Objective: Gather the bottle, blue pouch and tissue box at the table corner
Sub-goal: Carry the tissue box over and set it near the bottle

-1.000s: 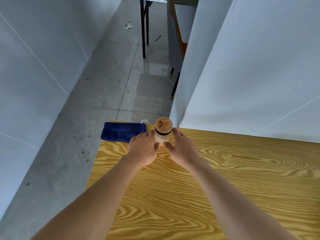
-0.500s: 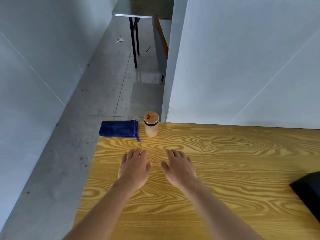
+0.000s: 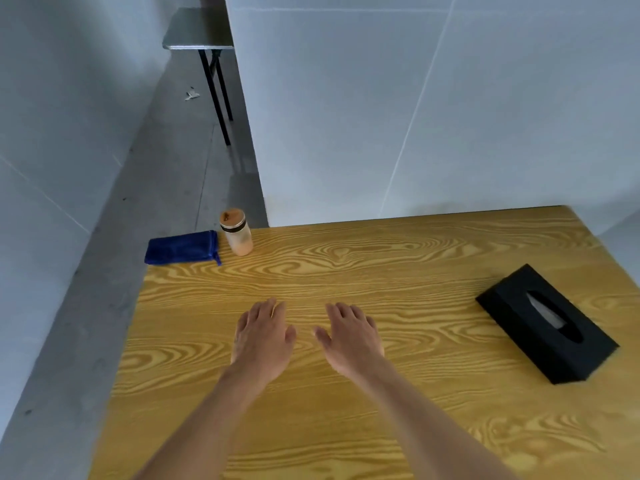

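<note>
A small frosted bottle (image 3: 237, 232) with a wooden lid stands upright at the table's far left corner. Right beside it on the left lies the blue pouch (image 3: 180, 248), its end hanging slightly past the table edge. The black tissue box (image 3: 543, 323) rests at the right side of the wooden table (image 3: 381, 258), a tissue showing in its slot. My left hand (image 3: 262, 336) and my right hand (image 3: 351, 336) hover palm down over the middle of the table, fingers apart, holding nothing.
White wall panels rise behind the table and to the left. Grey floor drops off past the table's left edge. A grey side table (image 3: 199, 32) with black legs stands far back on the floor.
Both hands let go of the bottle and drew back toward me. The view swung right, bringing the whole tissue box into sight.
</note>
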